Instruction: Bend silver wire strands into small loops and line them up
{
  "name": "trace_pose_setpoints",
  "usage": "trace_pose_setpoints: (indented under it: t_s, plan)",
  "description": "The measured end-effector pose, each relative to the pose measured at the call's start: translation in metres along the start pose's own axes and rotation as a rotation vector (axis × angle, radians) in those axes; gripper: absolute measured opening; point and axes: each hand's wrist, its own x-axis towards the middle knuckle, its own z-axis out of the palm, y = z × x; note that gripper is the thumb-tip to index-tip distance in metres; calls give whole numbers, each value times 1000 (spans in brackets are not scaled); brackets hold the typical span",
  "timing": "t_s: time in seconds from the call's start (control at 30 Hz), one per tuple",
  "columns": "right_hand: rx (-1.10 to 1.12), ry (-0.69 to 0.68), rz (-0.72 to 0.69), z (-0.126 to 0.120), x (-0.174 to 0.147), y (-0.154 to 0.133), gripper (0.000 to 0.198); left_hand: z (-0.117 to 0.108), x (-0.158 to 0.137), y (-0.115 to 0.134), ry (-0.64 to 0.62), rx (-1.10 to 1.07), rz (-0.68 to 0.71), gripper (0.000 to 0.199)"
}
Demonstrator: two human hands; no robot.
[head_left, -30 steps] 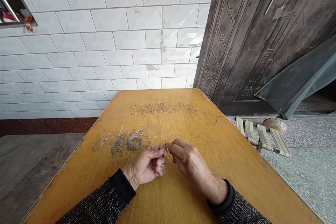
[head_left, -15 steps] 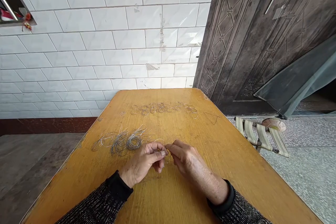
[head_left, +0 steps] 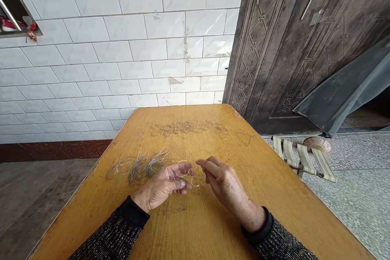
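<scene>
A thin piece of wire (head_left: 192, 180), bent into a loop with a curving tail, is between my hands above the table. My left hand (head_left: 164, 183) grips it, thumb and fingers around the loop's left side. On the other side, my right hand (head_left: 224, 183) has its fingers pinched together, and a faint stretch of wire runs down beside its fingertips. How firmly those fingertips hold it is partly hidden. Just beyond my left hand lie loose bundles of silvery wire (head_left: 137, 168), one of them a coil (head_left: 154, 163).
A row of bent wire loops (head_left: 189, 126) lies across the far part of the wooden table (head_left: 210, 227). A triangular wire piece (head_left: 245, 137) is at the right. A tiled wall (head_left: 100, 53) stands behind, with a dark door (head_left: 280, 48) and a strap-seat stool (head_left: 303, 156) to the right.
My hands have moved slightly apart. The left fingers have opened wider around the wire, so its loop and tail show more. The view has tilted up a little.
</scene>
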Motion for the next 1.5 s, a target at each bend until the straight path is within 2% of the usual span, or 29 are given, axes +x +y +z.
trace_pose_setpoints:
  t_s: [0.13, 0.2, 0.37, 0.6, 0.8, 0.97, 1.07, 1.2, 1.3, 1.4, 1.5]
  plan:
    - [-64, 36, -4, -2, 1, 2, 33, -7, 1, 4, 9, -127, -3, 27]
    - [-104, 32, -32, -1, 1, 1, 33, -6, 2, 3, 27, -119, 23, 31]
    - [-115, -5, -85, 3, 0, -1, 30, 3, 2, -1, 167, 251, 122, 26]
    - [11, 1, -64, 5, 2, 1, 22, 3, 3, -2, 217, 432, 175, 27]
    - [-126, -36, -213, 5, -1, 4, 27, 6, 2, -2, 152, 503, 164, 29]
    - [-175, -205, -276, -2, -2, -1, 25, 9, 0, 2, 85, 496, 85, 32]
    - [-165, -287, -290, -7, -3, -4, 23, 8, 0, 1, 47, 454, 24, 28]
    - [-118, -316, -317, -9, -4, -6, 22, 7, 2, -1, 36, 451, -21, 17]
    - [55, -233, -232, -2, -1, -4, 20, 8, 2, -1, 81, 493, 10, 13]
    - [337, -78, 60, 6, 3, 0, 17, 8, 2, 0, 182, 530, 108, 14]
    - [582, -123, 276, 11, 6, 3, 24, 7, 1, 0, 243, 566, 176, 18]
